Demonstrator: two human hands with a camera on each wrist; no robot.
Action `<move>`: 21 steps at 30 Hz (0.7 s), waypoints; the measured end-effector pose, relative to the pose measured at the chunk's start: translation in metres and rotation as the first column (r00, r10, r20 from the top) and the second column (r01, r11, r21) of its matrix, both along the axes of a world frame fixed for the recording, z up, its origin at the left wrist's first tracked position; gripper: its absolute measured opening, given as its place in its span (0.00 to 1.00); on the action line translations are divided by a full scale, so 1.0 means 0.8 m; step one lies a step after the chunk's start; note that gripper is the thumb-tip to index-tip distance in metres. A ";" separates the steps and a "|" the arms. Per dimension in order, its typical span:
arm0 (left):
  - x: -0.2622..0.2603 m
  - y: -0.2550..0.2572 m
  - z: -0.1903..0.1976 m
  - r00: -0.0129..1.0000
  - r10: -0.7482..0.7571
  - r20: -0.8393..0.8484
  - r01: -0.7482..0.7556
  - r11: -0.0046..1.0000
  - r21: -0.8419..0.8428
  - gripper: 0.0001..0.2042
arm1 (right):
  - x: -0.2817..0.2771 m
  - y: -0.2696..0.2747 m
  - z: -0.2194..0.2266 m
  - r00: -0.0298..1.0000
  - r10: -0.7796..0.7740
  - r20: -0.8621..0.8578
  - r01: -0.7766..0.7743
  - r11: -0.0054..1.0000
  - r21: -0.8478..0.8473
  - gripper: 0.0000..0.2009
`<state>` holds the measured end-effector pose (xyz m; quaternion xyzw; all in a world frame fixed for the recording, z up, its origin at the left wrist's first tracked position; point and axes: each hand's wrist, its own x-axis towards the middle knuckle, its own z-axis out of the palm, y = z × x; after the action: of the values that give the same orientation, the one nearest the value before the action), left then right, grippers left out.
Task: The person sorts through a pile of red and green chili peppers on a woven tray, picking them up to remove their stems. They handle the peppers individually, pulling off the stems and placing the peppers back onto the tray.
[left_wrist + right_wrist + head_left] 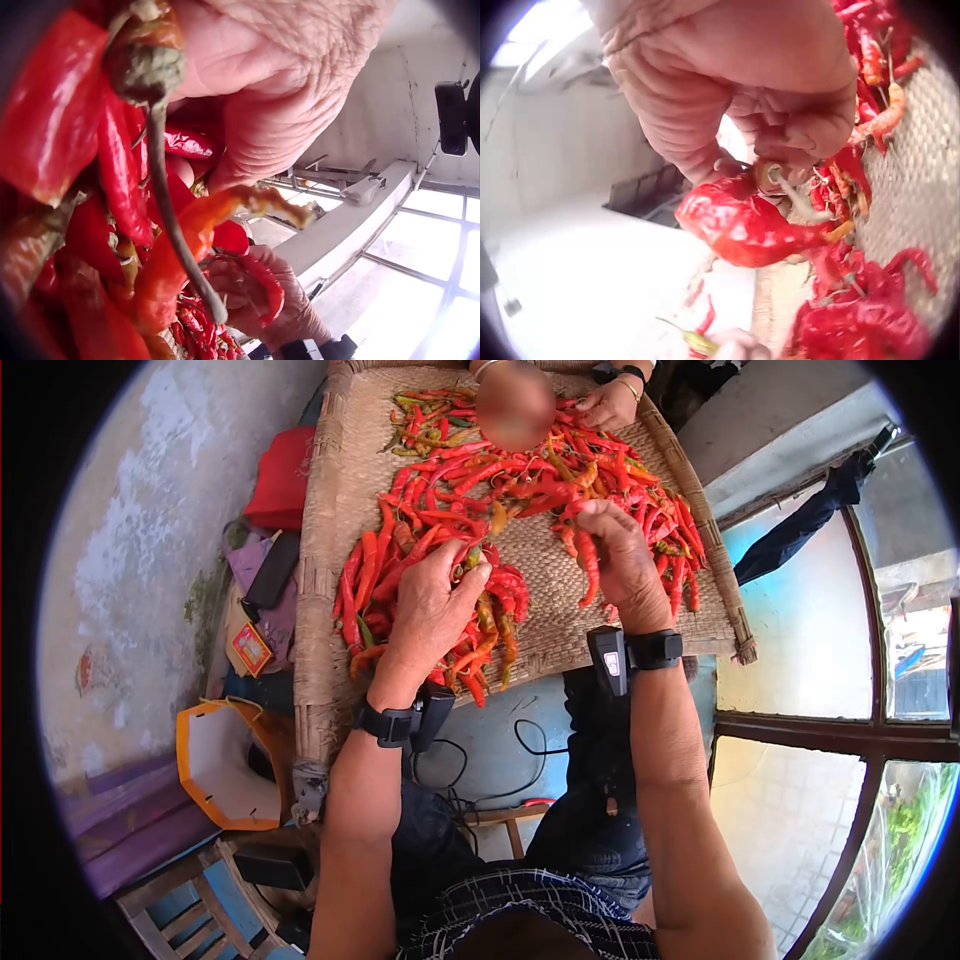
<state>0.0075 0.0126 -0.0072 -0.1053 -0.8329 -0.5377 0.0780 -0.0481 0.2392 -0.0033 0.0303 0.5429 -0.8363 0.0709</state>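
Observation:
A heap of red chili peppers (440,490), some orange or greenish, lies spread over a woven tray (545,575). My right hand (622,555) pinches a chili pepper (739,225) by its stem end, between thumb and fingers; its tip hangs down over the bare weave. On the left pile, my left hand (430,605) holds a greenish-yellow chili pepper (697,341) at its fingertips. Close around that hand lie more red chilies (120,165), with a long-stemmed one in front of the camera. The left palm's inner side is hidden in the head view.
Another person's hand (608,405) rests at the tray's far side, by the chilies. To the left stand an orange-edged box (230,765) and a red cloth-like item (280,478) along the wall. A window frame (800,725) borders the right. Black cables (490,795) hang beneath the tray.

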 end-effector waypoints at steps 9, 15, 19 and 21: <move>0.003 0.002 0.012 0.991 0.021 0.135 -0.033 0.996 0.087 0.07 | -0.021 0.057 -0.009 0.867 -0.498 -0.003 0.444 0.776 -0.448 0.20; 0.001 0.003 0.007 0.995 0.086 0.050 -0.092 0.984 0.150 0.09 | 0.005 -0.036 -0.003 0.990 0.000 -0.143 0.077 0.845 0.528 0.16; -0.001 0.001 -0.001 0.974 0.176 0.141 -0.209 0.939 0.274 0.09 | -0.019 -0.078 -0.041 0.790 0.422 -0.445 0.335 0.310 0.890 0.19; -0.001 0.001 -0.002 0.972 0.192 0.136 -0.226 0.920 0.321 0.09 | -0.033 -0.091 -0.045 0.816 0.436 -0.379 0.266 0.299 0.917 0.21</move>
<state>0.0068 0.0136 -0.0086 0.0267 -0.7389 -0.6644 0.1092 -0.0741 0.1665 -0.0393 -0.2153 0.9222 -0.3113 -0.0789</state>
